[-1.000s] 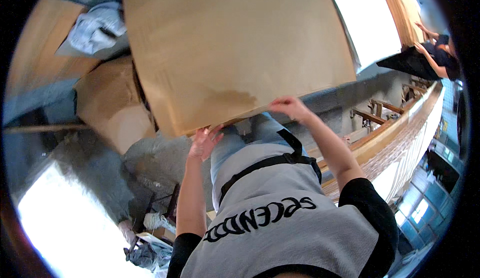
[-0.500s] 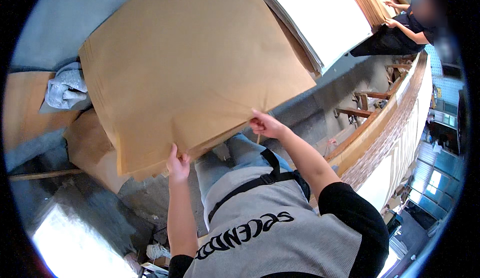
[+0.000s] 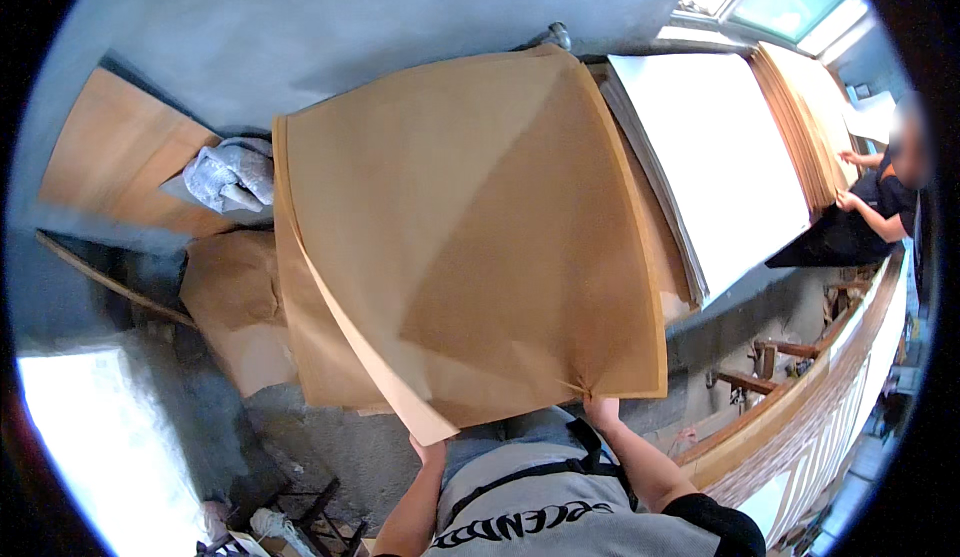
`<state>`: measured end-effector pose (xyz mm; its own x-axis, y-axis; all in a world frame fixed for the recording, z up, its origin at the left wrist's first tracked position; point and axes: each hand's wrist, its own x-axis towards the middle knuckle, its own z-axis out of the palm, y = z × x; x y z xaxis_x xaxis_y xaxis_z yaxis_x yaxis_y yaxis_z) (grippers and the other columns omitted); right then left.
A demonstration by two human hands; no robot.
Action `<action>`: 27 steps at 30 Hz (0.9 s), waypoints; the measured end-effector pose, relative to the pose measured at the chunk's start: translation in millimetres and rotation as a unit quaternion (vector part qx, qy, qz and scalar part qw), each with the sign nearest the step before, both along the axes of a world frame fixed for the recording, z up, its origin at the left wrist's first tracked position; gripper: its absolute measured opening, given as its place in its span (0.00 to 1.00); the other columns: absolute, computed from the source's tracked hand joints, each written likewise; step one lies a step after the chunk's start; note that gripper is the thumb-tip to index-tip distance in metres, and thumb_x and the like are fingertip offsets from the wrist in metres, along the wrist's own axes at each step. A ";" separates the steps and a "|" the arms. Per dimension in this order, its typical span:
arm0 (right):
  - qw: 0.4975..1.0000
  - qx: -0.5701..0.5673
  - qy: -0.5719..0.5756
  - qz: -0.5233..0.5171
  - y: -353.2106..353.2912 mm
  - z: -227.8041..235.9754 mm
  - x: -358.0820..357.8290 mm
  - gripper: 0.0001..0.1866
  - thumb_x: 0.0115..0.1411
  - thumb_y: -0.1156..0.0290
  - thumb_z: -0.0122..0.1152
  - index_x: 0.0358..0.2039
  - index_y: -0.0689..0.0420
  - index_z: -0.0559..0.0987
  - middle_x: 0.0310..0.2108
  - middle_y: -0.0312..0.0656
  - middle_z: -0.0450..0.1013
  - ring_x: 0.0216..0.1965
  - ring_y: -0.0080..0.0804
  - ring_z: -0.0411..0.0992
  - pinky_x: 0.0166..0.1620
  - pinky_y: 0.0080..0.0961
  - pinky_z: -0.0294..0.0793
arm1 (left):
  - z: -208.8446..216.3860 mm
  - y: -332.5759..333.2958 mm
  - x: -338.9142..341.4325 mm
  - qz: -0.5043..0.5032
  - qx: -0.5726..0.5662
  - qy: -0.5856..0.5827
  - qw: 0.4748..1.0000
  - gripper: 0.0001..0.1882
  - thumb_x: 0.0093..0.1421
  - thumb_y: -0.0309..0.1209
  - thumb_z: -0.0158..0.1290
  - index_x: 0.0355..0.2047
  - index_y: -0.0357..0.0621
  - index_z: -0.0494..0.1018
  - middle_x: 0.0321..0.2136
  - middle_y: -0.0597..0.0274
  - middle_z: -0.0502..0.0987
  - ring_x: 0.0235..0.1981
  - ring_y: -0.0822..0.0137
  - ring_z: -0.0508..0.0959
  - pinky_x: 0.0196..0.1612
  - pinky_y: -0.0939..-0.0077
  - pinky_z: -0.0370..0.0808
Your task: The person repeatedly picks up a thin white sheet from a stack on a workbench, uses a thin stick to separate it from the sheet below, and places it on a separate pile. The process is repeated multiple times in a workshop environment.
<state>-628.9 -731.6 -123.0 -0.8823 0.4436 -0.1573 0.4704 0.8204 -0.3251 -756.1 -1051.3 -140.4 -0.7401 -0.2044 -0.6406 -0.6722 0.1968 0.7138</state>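
Note:
A large brown paper sheet [image 3: 480, 227] covers a stack of similar sheets [image 3: 325, 367] in front of me. My left hand [image 3: 428, 450] is closed on its near left corner, some fingers hidden by the paper. That corner is lifted and drawn inward, so the left edge curls up and shows a paler underside. At the near edge, farther right, my right hand [image 3: 603, 412] grips the paper, and creases fan out from the fingers. A diagonal shadow crosses the sheet.
White sheets [image 3: 705, 167] and another brown stack [image 3: 795, 122] lie to the right, where a co-worker's hands [image 3: 848, 197] touch the brown one. A grey cloth [image 3: 230, 174] sits left, beside a wooden board [image 3: 125, 157]. A long wooden-edged bench [image 3: 790, 412] runs along the right.
The near left corner has been lifted and pulled inward to the right with my left hand, curling the left edge. My right hand stays on the near edge. The view has shifted upward.

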 end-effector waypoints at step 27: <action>0.556 -0.724 0.071 -0.402 5.7 53.7 -82.2 0.15 0.59 0.57 0.47 0.23 0.55 0.69 0.18 0.30 0.62 0.18 0.16 0.55 0.18 0.11 0.53 | 3.8 -1.4 -88.6 0.155 0.302 -0.233 0.911 0.16 0.50 0.47 0.53 0.29 0.49 0.67 0.19 0.67 0.68 0.09 0.72 0.63 0.10 0.81 0.59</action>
